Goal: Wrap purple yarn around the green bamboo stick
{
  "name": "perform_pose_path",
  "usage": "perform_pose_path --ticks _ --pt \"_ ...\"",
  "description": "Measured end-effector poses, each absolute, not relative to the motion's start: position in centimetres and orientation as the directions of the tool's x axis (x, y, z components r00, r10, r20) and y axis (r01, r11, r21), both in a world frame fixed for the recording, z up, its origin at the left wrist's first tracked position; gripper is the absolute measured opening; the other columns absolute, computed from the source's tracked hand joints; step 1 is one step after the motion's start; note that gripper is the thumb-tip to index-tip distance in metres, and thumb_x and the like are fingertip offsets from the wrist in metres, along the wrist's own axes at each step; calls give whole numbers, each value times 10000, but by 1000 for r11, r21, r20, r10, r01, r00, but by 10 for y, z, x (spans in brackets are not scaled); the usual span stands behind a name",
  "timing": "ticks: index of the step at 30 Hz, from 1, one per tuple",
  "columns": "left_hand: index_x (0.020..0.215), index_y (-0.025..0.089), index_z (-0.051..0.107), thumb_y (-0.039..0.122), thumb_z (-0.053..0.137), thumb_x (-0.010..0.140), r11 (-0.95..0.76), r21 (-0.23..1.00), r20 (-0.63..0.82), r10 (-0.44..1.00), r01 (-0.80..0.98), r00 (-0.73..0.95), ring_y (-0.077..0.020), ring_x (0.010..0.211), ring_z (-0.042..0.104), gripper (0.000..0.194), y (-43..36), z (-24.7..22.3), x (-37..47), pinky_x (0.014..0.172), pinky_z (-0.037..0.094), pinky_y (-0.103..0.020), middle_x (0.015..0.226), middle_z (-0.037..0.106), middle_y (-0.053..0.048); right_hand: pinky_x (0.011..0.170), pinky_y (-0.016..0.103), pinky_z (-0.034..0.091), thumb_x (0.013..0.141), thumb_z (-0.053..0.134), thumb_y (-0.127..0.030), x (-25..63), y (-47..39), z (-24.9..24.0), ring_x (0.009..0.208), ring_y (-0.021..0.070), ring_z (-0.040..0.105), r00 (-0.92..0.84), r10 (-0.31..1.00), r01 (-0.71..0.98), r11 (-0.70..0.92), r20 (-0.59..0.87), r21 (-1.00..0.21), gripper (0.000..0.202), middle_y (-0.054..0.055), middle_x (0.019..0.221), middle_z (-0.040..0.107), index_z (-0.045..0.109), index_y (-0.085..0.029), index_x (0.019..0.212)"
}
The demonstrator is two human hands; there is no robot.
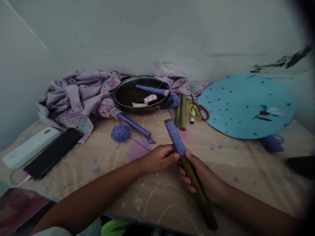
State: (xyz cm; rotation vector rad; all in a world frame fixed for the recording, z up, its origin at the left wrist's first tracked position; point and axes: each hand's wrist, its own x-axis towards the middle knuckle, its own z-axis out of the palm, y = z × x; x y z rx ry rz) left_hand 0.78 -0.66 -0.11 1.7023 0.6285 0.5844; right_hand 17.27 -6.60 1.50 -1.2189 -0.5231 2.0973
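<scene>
Right hand (pixel 197 178) grasping green stick (pixel 193 172), purple-wrapped end beyond fingers. Left hand (pixel 163 158) beside it, pinching at wrap's lower edge (pixel 182 151). Yarn ball (pixel 120 133) ahead-left of left hand.

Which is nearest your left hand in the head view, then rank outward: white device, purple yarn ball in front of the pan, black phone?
From the left hand:
1. Purple yarn ball: just left, farther back
2. Black phone: far left
3. White device: beyond the phone
</scene>
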Motion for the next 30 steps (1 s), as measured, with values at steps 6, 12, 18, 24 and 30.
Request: perform_pose_path --ticks 6,12,18,24,30 --pt "868 102 575 588 444 847 -109 989 8 711 99 703 -149 729 537 503 -10 1 11 666 436 -261 787 586 -62 284 157 322 794 517 -599 172 -68 15 336 61 388 -338 727 -295 -685 -598 -666 425 -41 521 488 486 -176 766" --pt "818 121 564 530 428 873 -136 981 11 753 139 658 -128 680 497 434 -15 0 15 611 396 -237 746 564 -40 278 156 338 760 617 -551 169 -72 13 356 61 397 -260 796 -285 -604 -547 -744 387 -52 540 480 494 -184 787" --pt "880 121 570 566 510 818 -36 996 -27 730 78 683 -142 717 531 453 -13 2 10 656 424 -253 788 575 -47 335 193 418 783 622 -533 174 -74 0 408 81 478 -372 820 -310 -551 -434 -775 379 -31 617 529 484 -187 852" --pt "908 112 577 588 584 756 63 996 -84 812 56 577 -143 739 528 500 -7 7 5 676 408 -255 805 578 -40 533 243 491 739 741 -353 176 -71 -9 566 97 552 -404 869 -403 -450 -287 -797 370 -28 728 561 477 -204 952" --pt "882 102 577 610 630 708 117 993 -92 811 -5 578 -128 741 524 539 -2 7 4 685 399 -243 806 582 -41 570 257 523 832 652 -355 175 -72 -3 612 98 561 -424 856 -473 -489 -297 -733 241 -3 783 573 529 -185 951"
